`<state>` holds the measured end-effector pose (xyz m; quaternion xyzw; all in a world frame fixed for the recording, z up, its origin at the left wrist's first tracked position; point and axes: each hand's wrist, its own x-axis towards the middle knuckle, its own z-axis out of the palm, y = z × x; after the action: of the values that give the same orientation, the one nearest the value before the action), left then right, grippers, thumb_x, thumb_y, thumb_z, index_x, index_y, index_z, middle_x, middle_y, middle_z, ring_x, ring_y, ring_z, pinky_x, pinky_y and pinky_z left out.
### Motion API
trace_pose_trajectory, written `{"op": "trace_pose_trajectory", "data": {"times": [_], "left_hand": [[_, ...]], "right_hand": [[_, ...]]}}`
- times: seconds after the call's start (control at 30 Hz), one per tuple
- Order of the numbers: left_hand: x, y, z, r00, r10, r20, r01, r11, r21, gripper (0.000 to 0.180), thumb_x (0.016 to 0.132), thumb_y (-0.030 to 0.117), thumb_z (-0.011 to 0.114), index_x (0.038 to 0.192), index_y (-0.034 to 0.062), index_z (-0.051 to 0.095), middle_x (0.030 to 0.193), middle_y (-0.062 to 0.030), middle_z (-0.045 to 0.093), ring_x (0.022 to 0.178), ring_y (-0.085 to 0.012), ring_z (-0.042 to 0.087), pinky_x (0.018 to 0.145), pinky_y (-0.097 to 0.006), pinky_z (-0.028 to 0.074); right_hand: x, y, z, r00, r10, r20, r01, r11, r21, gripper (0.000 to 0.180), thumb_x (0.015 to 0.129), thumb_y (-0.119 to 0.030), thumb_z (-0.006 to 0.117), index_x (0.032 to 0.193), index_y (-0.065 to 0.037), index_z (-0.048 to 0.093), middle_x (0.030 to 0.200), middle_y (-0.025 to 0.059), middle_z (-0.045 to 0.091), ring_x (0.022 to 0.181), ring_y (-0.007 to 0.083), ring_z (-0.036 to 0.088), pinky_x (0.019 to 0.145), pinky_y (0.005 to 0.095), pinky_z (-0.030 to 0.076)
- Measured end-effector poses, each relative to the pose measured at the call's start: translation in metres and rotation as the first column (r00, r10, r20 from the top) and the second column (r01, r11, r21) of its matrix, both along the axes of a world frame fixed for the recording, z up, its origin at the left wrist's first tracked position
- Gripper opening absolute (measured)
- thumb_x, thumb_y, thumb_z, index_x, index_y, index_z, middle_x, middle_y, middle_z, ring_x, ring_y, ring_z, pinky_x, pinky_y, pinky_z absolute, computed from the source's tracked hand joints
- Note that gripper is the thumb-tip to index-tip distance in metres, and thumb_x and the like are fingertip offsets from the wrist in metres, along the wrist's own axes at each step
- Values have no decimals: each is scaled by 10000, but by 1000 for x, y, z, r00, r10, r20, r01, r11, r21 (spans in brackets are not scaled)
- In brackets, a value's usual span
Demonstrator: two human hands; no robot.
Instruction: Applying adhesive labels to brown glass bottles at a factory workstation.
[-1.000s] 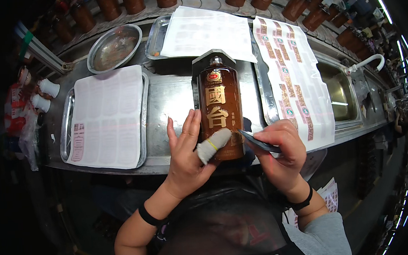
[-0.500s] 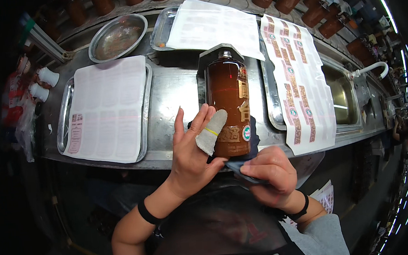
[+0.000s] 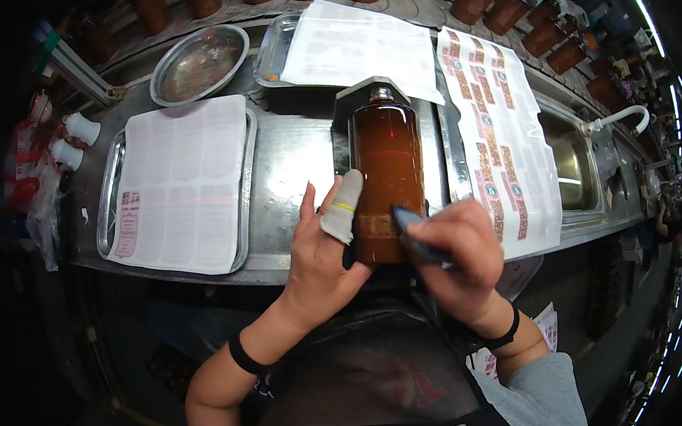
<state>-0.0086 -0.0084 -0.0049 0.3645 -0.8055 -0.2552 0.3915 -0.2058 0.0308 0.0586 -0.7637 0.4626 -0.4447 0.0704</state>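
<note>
A brown glossy bottle point(image 3: 387, 155) lies in front of me, its neck pointing away and framed by a grey angular holder point(image 3: 349, 93). My left hand point(image 3: 317, 246) rests against the bottle's left side, fingers stretched and apart, thumb by its base. One finger wears a grey cloth finger cover point(image 3: 339, 213) with a yellow band. My right hand point(image 3: 462, 260), slightly blurred, pinches a dark blue-grey cloth point(image 3: 421, 238) and presses it on the bottle's lower right part. Gold lettering and the round sticker are out of sight now.
At left, a metal tray point(image 3: 250, 164) bears a white label sheet point(image 3: 185, 156). Behind are a metal bowl point(image 3: 163, 87) and another tray point(image 3: 268, 61) under white sheets. Printed label strips point(image 3: 523, 124) lie right, beside a sink point(image 3: 571, 148) with a white tap point(image 3: 632, 113). Brown bottles line the back.
The bottle has turned, so its gold lettering and round sticker no longer show. My right hand has brought the cloth up onto the bottle. Bottles at the back have shifted right.
</note>
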Motion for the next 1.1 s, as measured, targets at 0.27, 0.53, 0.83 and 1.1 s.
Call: {"op": "trace_pose_trajectory", "data": {"times": [0.27, 0.53, 0.83, 1.1], "left_hand": [[1, -8, 11, 993, -118, -21, 117, 993, -32, 903, 654, 135, 838, 1441, -37, 430, 1437, -221, 527, 1323, -386, 519, 1207, -562, 184], [-9, -21, 23, 970, -215, 115, 233, 955, -184, 701, 679, 213, 802, 1297, -30, 580, 1401, -206, 546, 1420, -312, 426, 1186, -520, 285], [-15, -17, 20, 970, -239, 42, 242, 935, -260, 505, 707, 231, 778, 1114, -35, 639, 1331, -230, 567, 1399, -330, 436, 1206, -549, 258], [106, -33, 15, 969, 242, 47, -242, 970, 8, 528, 837, 162, 777, 1314, 27, 598, 1141, -190, 686, 1083, -318, 670, 947, -392, 513]], "right_hand": [[-6, 0, 1, 999, -17, 35, 13, 995, 97, 310, 689, 59, 784, 969, -33, 690, 791, 92, 641, 729, 255, 613, 643, 342, 472], [5, 8, 1, 994, -55, 95, 42, 990, 132, 243, 738, 52, 793, 911, -44, 651, 775, 77, 593, 686, 220, 566, 626, 321, 449], [2, 30, -12, 931, -217, 292, 161, 965, 206, 256, 747, 23, 805, 893, -26, 601, 828, 90, 572, 783, 219, 555, 733, 309, 436], [-19, 22, -8, 849, -365, 382, 198, 890, 411, 239, 815, -43, 784, 944, -22, 584, 954, 53, 558, 895, 148, 533, 835, 261, 417]]}}
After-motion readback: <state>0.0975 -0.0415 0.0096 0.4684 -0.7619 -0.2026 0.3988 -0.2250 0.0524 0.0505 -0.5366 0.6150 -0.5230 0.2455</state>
